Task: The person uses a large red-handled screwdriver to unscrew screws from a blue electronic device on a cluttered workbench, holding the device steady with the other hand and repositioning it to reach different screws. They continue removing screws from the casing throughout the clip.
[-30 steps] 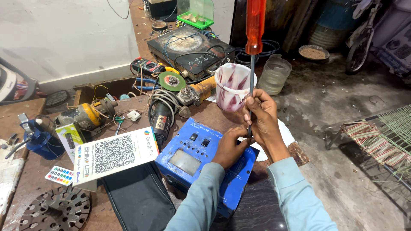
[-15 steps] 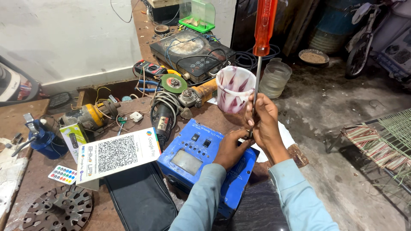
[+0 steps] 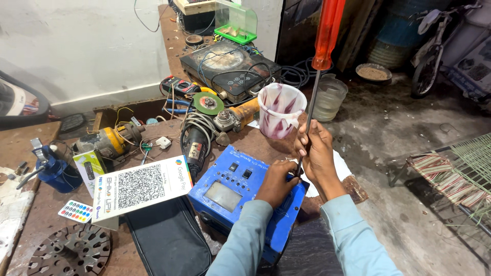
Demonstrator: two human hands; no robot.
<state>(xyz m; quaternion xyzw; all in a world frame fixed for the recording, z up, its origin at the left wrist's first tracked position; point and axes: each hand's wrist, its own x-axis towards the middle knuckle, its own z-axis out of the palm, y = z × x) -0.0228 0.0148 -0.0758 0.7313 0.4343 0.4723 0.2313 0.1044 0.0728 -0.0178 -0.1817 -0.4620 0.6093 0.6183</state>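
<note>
The right hand [image 3: 318,153] stays closed around the metal shaft of the long red-handled screwdriver [image 3: 327,33], tip down at the blue box [image 3: 240,194] just below it. The left hand [image 3: 276,181], fingers curled, still presses on the box's top. Since the earlier frame the screwdriver leans slightly more to the right; the cup [image 3: 279,110] behind the hands has not moved.

The right hand [image 3: 318,153] grips the metal shaft of a long screwdriver [image 3: 319,66] with a red handle, held upright, tip down at the blue box [image 3: 232,191]. The left hand [image 3: 276,181] rests on the box's top. A patterned plastic mug [image 3: 279,117] stands just behind, beside an angle grinder [image 3: 225,115].
</note>
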